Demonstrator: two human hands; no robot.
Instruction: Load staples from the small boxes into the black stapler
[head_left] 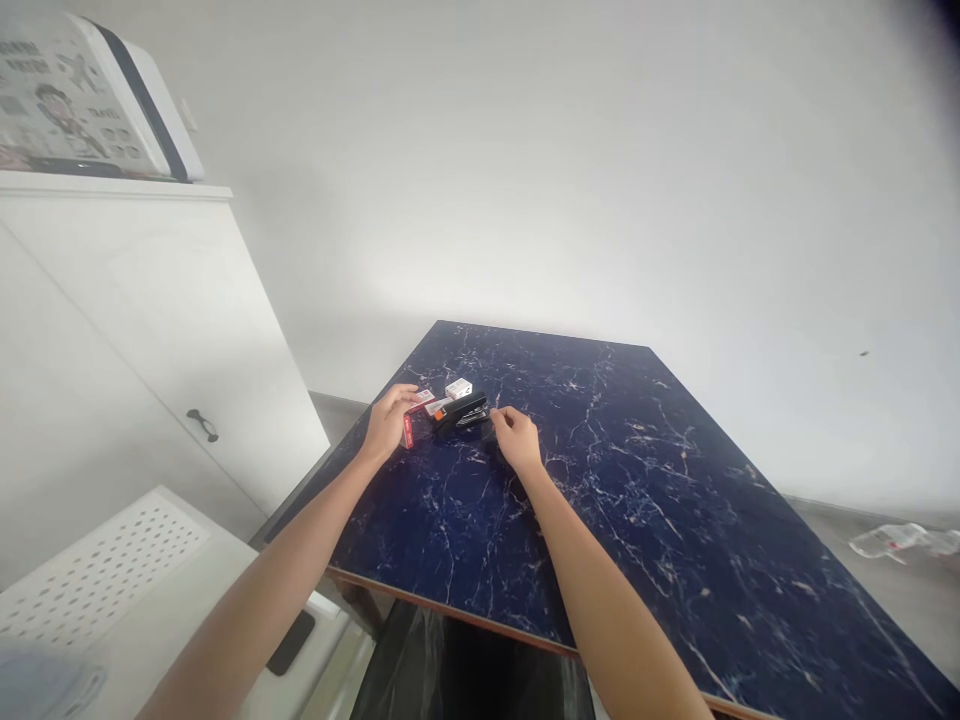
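A black stapler [459, 409] lies on the dark blue marbled table [637, 500] near its far left side. Small staple boxes sit around it: a red one [409, 428], a pale one [458, 388] and one with an orange end [436, 407]. My left hand [388, 421] curls over the red box and touches it. My right hand [516, 438] rests just right of the stapler, fingers pinched near its front end; what they hold is too small to see.
A white cabinet [150, 340] with a dark handle stands at the left, a printed box on top. A white perforated unit [112, 570] with a black phone on it sits near left. Crumpled clear plastic [896, 541] lies on the floor at right.
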